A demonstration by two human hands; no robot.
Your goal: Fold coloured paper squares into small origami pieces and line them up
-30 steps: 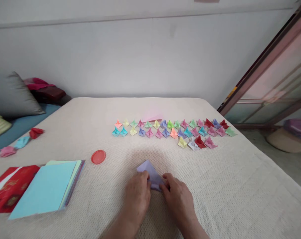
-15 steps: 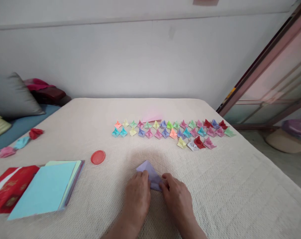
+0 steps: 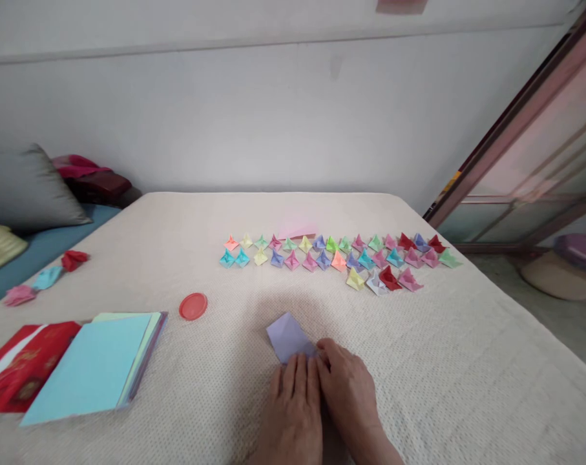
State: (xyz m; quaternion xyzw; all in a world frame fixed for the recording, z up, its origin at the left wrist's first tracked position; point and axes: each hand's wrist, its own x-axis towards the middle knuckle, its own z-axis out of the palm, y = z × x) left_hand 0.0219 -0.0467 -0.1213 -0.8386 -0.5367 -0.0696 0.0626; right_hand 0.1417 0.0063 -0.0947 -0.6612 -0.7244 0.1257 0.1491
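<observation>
A folded sheet of light purple paper point(image 3: 287, 337) lies on the cloth in front of me, its near edge covered by my hands. My left hand point(image 3: 295, 400) is laid flat, fingers stretched forward, with the fingertips on the paper's near edge. Right beside it, my right hand point(image 3: 348, 384) has curled fingers, with thumb and index finger closed at the paper's right corner. That corner is mostly hidden. Beyond the paper, rows of small folded paper shapes in many colours stand on the cloth, among them a yellow one point(image 3: 355, 279) and a red one point(image 3: 389, 278).
A red round lid point(image 3: 193, 306) lies left of the paper. Farther left are a stack of coloured paper point(image 3: 92, 361) and a red packet point(image 3: 26, 365). Several crumpled-looking paper pieces, one of them red point(image 3: 74, 259), sit near the left edge. A pink sheet point(image 3: 297, 227) lies behind the rows.
My left hand has moved right and nearer to me, going from curled on the paper's left side to flat on its near edge. My right hand stays at the right corner.
</observation>
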